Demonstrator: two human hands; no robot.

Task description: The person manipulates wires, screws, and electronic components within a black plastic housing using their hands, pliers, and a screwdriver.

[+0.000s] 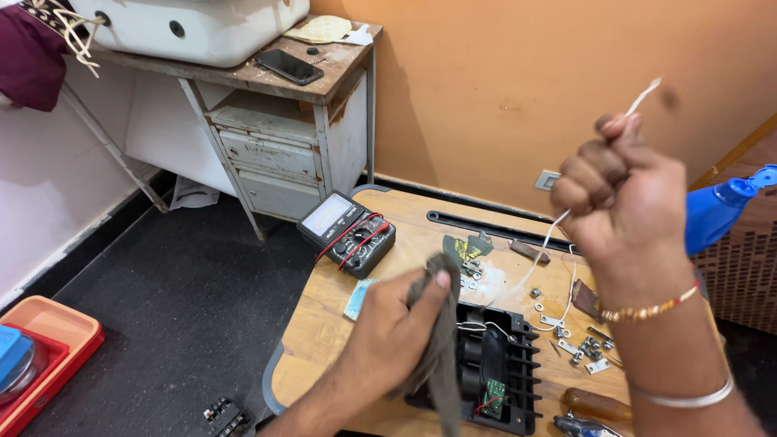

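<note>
My right hand point(622, 188) is raised in a fist over the wooden table point(324, 348), gripping a thin white wire point(550, 235) that runs down to the open black device point(494, 364) lying on the table. The wire's free end sticks up past my knuckles. My left hand point(396, 328) pinches a grey cloth point(441, 340) that hangs over the device's left edge. Inside the device a small green circuit board point(491, 397) shows.
A black multimeter with red leads point(348, 233) lies at the table's far left. Loose screws and metal brackets point(579, 344) scatter to the right, with a screwdriver handle point(595, 402). A blue spray bottle point(720, 212) stands at right. A worn white cabinet point(279, 137) holds a phone point(289, 66).
</note>
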